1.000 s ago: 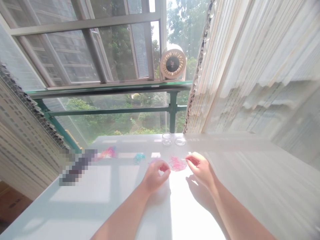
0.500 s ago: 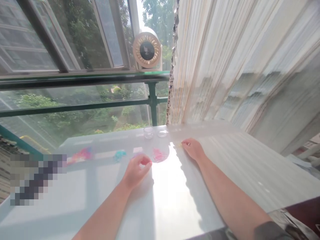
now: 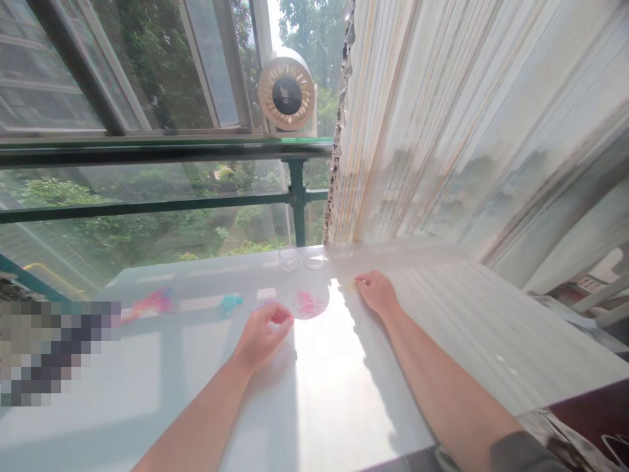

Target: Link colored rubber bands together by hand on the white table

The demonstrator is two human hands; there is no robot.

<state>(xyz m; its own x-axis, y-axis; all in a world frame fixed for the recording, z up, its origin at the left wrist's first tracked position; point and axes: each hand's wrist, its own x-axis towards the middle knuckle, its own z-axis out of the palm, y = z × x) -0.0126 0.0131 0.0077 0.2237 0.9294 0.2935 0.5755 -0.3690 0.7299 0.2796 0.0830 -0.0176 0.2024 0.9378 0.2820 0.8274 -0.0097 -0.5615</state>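
Pinching posture on both sides: your left hand (image 3: pixel 265 335) has thumb and index drawn together in a loop, tips just beside the near-left edge of the pink pile (image 3: pixel 309 304); can't tell if anything is between them. Your right hand (image 3: pixel 377 293) is also pinched closed, well apart from the left, tips at a faint yellowish bit (image 3: pixel 350 284); too washed out to tell whether you grip it or it lies there.

Pink pile sits on the tabletop (image 3: pixel 206 400), between your two hands and a little farther out than your left fingertips. Purplish bit (image 3: pixel 266 303) shows just behind your left hand, partly hidden. Teal pile (image 3: pixel 230 305) is left of that, multicolored pile (image 3: pixel 153 302) farther left, in pink, orange and purple. Two clear round containers (image 3: pixel 288 259) stand side by side near the far edge, beyond the pink pile.

Past the table you have a green railing (image 3: pixel 297 200), a round white device (image 3: pixel 287 95) above it, sheer curtain (image 3: pixel 417 118) on the right. Patch at far left is pixelated, contents unreadable
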